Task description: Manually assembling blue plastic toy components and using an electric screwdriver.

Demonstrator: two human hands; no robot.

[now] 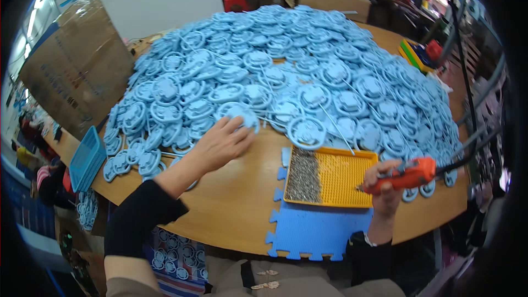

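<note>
My left hand reaches to the near edge of a big pile, its fingers bent over the rim of a round light-blue plastic part. An orange electric screwdriver is gripped in my right hand, lying almost level with its tip to the left. That tip is over the right side of a yellow studded tray. Small metal screws fill the tray's left part; bare studs show in the rest. Beneath the tray lies a blue foam mat with a jigsaw edge.
The heap of light-blue parts covers much of the wooden table. At left stand stacked blue baskets and a cardboard box. A dark cable runs right from the screwdriver. More parts lie below the table's front edge.
</note>
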